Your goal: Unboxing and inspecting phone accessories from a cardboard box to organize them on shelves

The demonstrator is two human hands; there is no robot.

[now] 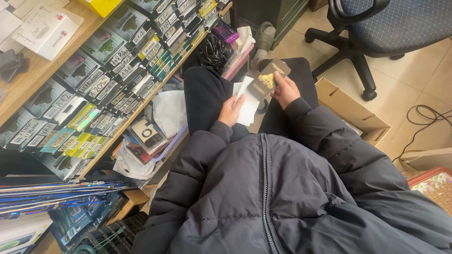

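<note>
I sit in a dark puffer jacket [263, 188] with black trousers over my knees. My right hand [284, 89] grips a flat brown packet with a gold emblem [268, 77], held over my lap. My left hand [230, 110] holds a white card or sheet [248, 101] that lies just under and left of the brown packet. The two pieces overlap between my hands.
A wooden shelf [28, 77] on the left carries rows of flat labelled packets [94, 84] and a white box [44, 30]. Loose packets and white bags [155, 127] pile beside my knee. A cardboard box [351, 110], an office chair [372, 28] and a cable [423, 115] stand on the tiled floor at right.
</note>
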